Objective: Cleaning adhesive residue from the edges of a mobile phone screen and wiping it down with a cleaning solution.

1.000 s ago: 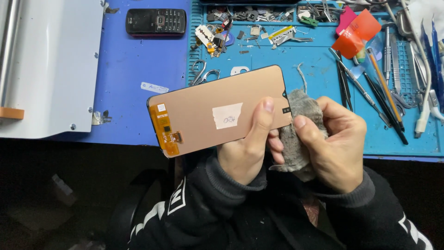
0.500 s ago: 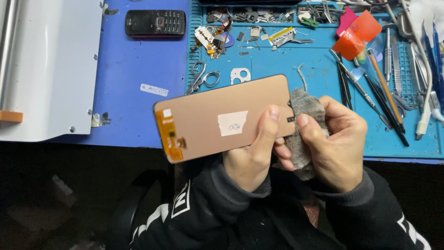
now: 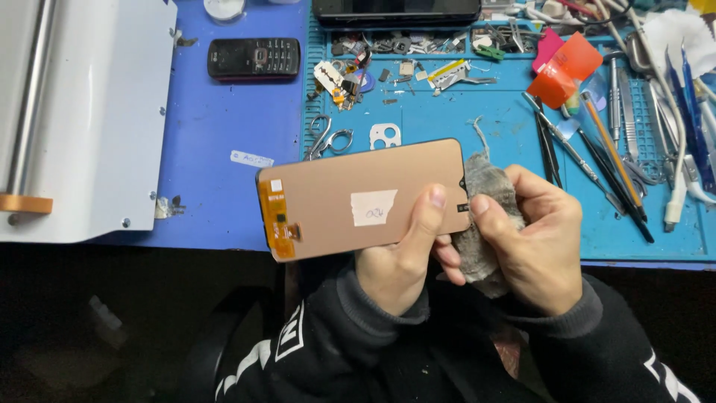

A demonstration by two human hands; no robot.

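Copper-backed phone screen panel point(image 3: 358, 200) — held tilted, touching grey cloth point(image 3: 485, 216).

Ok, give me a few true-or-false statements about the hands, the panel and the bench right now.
1. The left hand holds the copper-coloured panel. True.
2. The right hand holds a screwdriver. False: it grips a grey cloth at the panel's right end.
3. A black keypad phone lies on the blue mat beyond the panel. True.
4. The panel's orange flex strip is at its right end. False: it is at the left end, away from the hands.
5. A white sticker sits on the panel's face. True.
6. The orange plastic piece rests on the panel. False: it lies on the bench at the upper right, apart from it.
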